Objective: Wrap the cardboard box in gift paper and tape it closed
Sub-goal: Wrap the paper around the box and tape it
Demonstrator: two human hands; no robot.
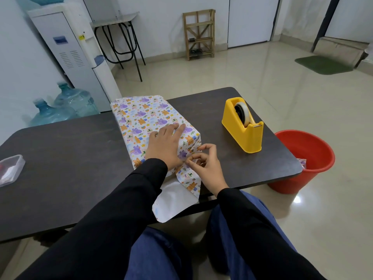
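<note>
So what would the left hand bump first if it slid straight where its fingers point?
Probably nothing solid: the left hand lies flat on the wrapped box, fingers aimed far-right. It would slide off its edge onto bare table, seemingly passing behind the tape dispenser.

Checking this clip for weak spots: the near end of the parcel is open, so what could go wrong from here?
Both hands are busy: the left hand presses the gift paper, the right hand pinches a fold. Reaching for the tape dispenser may let the fold spring open. The loose flap overhanging the table edge could crease or tear.
</note>
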